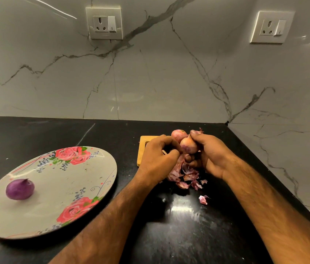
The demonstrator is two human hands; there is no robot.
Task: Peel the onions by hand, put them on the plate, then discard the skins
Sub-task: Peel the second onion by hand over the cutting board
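Near left, a peeled onion (19,189) sits on the floral plate (55,187) and could roll if jostled. Loose skins (186,176) on the counter (179,235) may scatter. Farther, the right hand (210,155) grips a partly peeled onion (188,145), the left hand (159,156) pinching its skin; a slip could knock the unpeeled onion (178,134) behind.

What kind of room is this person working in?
Most likely a home kitchen: a black stone counter against a marble-look wall with power sockets, a flowered plate, and an onion being peeled above a wooden board.
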